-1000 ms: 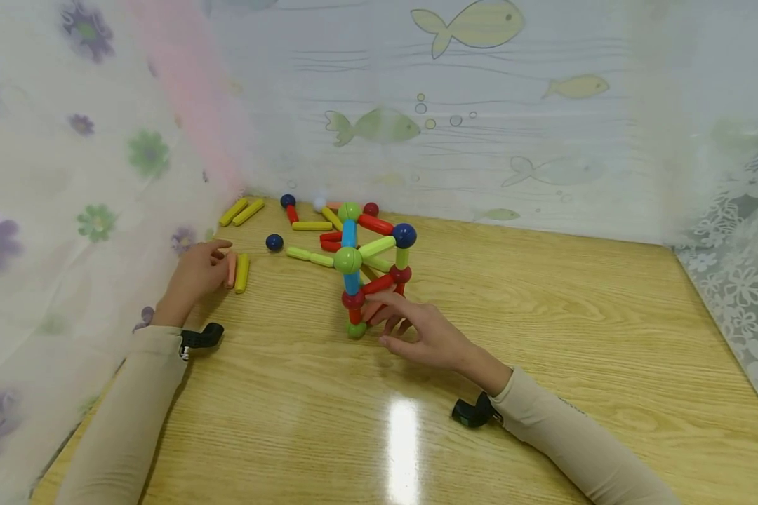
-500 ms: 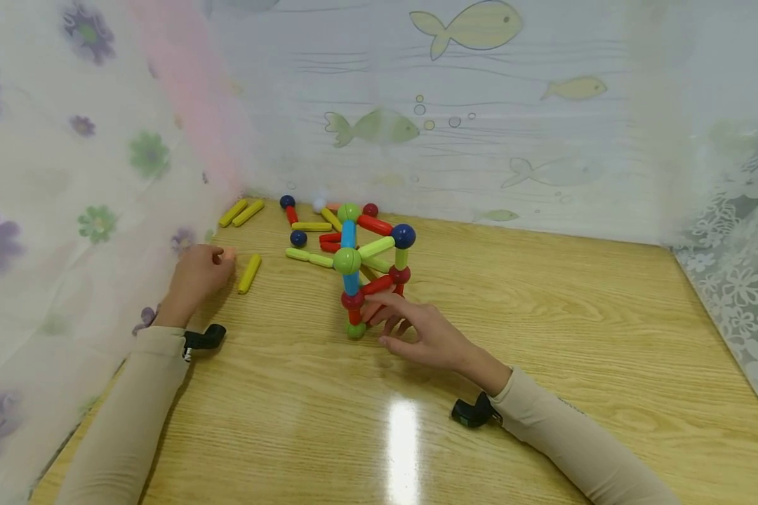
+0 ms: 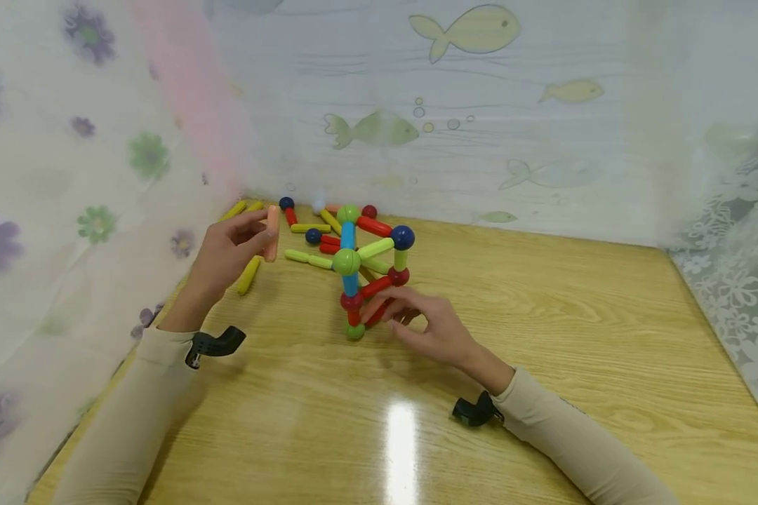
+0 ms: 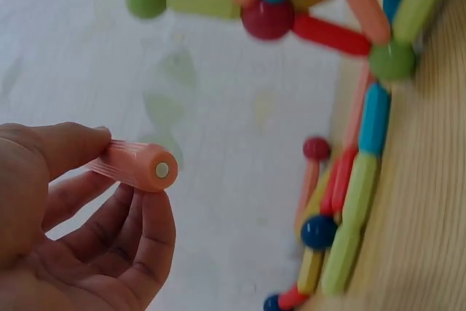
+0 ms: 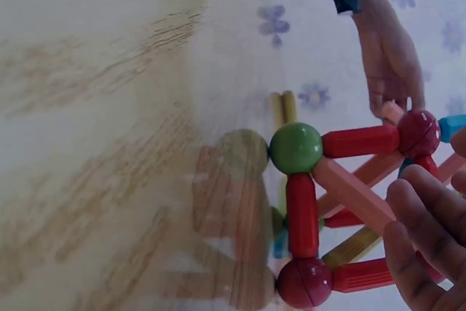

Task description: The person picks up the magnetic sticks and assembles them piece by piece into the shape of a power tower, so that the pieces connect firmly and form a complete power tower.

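Note:
In the head view, my left hand [image 3: 217,259] pinches a salmon-coloured magnetic rod [image 3: 272,233] upright between thumb and fingers, raised off the table. Its round metal end faces the camera in the left wrist view, where the rod [image 4: 138,163] lies across the fingertips. A magnetic rod-and-ball frame [image 3: 350,284] of red, blue, green and salmon pieces stands at the middle of the table. My right hand [image 3: 439,326] is at its near right side, fingers loosely bent and touching the lower part, thumb apart. In the right wrist view, fingertips [image 5: 399,234] rest by a salmon diagonal rod [image 5: 357,194].
Behind and left of the frame lie loose yellow rods [image 3: 311,228], red rods [image 3: 330,244], a dark blue ball [image 3: 313,236] and a red ball [image 3: 369,211]. One yellow rod [image 3: 249,275] lies below the left hand. Patterned curtains [image 3: 455,140] border the wooden table [image 3: 543,315].
My left hand has picked up the salmon rod and carried it up and right. The yellow rod beside it shifted slightly. A dark blue ball rolled right to the red rods. My right hand barely moved.

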`<state>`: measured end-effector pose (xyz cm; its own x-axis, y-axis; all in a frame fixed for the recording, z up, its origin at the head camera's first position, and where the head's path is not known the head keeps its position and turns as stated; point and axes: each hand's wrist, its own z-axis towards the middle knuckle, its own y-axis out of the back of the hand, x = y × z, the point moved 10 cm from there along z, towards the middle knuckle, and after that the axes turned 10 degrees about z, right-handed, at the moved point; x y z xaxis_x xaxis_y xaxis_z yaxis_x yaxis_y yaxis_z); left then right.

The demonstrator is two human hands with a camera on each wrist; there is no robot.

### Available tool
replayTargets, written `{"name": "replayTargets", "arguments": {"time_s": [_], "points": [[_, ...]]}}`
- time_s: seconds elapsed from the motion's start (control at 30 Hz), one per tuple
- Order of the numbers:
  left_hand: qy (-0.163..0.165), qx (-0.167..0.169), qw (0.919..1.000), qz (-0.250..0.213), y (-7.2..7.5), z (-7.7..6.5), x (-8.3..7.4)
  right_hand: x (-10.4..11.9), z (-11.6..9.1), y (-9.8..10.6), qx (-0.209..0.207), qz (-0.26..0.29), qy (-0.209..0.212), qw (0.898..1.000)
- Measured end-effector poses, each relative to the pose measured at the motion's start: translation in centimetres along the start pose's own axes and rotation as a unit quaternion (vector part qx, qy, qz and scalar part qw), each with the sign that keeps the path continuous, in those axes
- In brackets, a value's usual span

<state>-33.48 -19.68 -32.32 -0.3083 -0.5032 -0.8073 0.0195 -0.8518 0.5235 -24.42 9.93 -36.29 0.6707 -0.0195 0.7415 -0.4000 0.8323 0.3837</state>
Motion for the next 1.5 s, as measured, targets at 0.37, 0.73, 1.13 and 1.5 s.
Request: {"name": "replayTargets", "arguments": {"time_s": [0.37, 0.73, 1.13, 1.5], "points": [[-0.135, 0.036, 0.9849, -0.103, -3.4, -3.2, -9.0, 2.6, 0.6, 2.1, -0.105, 0.023, 0.035, 0.994], [-0.255, 0.036, 0.9610, -0.101, -6.0, -6.7, -14.7, 5.9, 3.0, 0.8, -0.146, 0.165, 0.024, 0.975], [-0.294, 0.031, 0.9552, 0.001, -7.7, -8.1, -16.1, 5.3, 2.5, 2.0, -0.188, 0.209, -0.014, 0.960], [-0.317, -0.008, 0.9450, 0.081, -8.0, -8.4, -16.2, 4.3, 2.3, 2.3, -0.190, 0.222, -0.054, 0.955]]}}
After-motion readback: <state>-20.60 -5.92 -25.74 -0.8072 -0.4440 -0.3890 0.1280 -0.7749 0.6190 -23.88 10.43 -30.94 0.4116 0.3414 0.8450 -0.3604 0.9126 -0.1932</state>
